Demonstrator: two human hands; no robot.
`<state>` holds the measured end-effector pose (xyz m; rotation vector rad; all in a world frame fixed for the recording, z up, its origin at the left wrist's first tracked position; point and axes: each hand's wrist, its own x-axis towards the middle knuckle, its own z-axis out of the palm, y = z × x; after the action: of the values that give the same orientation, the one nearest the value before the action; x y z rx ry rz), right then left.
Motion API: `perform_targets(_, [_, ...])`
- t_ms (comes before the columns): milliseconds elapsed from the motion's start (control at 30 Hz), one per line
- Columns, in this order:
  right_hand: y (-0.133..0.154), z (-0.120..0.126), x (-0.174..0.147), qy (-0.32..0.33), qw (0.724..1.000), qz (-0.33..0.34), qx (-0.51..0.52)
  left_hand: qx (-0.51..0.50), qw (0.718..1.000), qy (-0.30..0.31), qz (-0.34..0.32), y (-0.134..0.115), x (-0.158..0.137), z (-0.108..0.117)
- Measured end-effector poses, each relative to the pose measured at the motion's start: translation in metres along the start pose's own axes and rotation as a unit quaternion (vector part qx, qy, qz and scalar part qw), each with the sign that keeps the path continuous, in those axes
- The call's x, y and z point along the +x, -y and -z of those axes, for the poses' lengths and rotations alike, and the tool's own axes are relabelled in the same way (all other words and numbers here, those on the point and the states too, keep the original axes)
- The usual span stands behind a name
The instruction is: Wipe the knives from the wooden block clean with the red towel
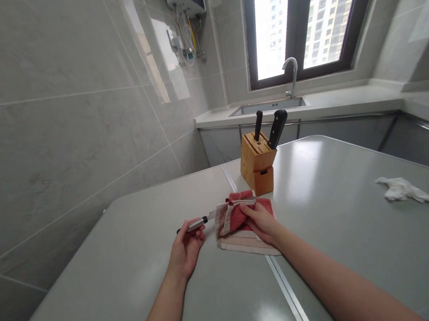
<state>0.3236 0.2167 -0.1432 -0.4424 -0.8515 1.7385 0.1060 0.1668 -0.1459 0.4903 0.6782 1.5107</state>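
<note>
My left hand (187, 248) is closed around the silver and black handle of a knife (197, 224). The knife points right, and most of its blade is hidden by a red and white cloth (242, 224). My right hand (261, 221) grips that cloth, thumb on top, with the folded fabric around the blade. Part of the cloth hangs down toward the table. Just behind it stands a wooden knife block (256, 160) with two black-handled knives (276, 128) in its slots.
A crumpled white tissue (402, 190) lies to the right on the pale table (135, 276). A metal strip (289, 293) runs along the table's seam. Beyond the far edge are a counter with a sink (270, 106), a faucet (295, 73) and a window. A tiled wall (55, 123) borders the left.
</note>
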Motion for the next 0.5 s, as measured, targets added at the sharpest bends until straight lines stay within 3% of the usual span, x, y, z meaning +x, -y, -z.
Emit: perform_targets(500, [0.0002, 0.0006, -0.0002, -0.005, 1.0, 0.004, 0.004, -0.074, 0.997, -0.026, 0.005, -0.0046, -0.0008, -0.0031])
